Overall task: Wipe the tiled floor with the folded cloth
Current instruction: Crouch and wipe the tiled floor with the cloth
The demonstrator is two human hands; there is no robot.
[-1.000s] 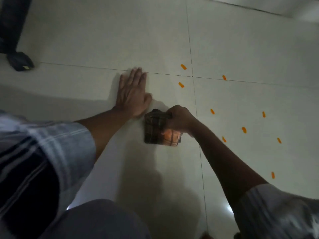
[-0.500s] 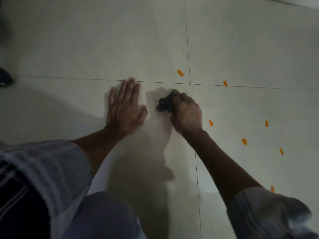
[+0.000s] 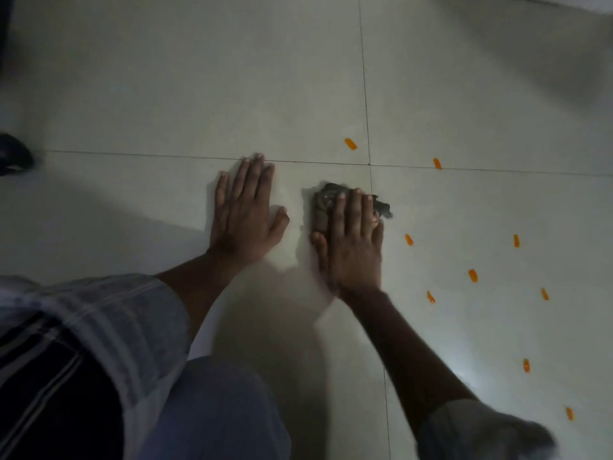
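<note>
Right hand point(image 3: 353, 242) is pressing flat, fingers straight, on the cloth point(image 3: 326, 204), which is poking out at 12 o'clock; orange marks point(image 3: 408, 239) are lying at 3 o'clock; left hand point(image 3: 243, 217) is resting flat, idle, on the floor point(image 3: 199, 78)

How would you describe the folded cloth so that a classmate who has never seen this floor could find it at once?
Start at the cross where four pale floor tiles meet. Just below it, slightly left, the right hand lies flat, straight fingers pressing on the folded cloth. It is the only dark, crumpled thing there: the left hand rests on bare tile, and the orange marks are small and bright.
</note>
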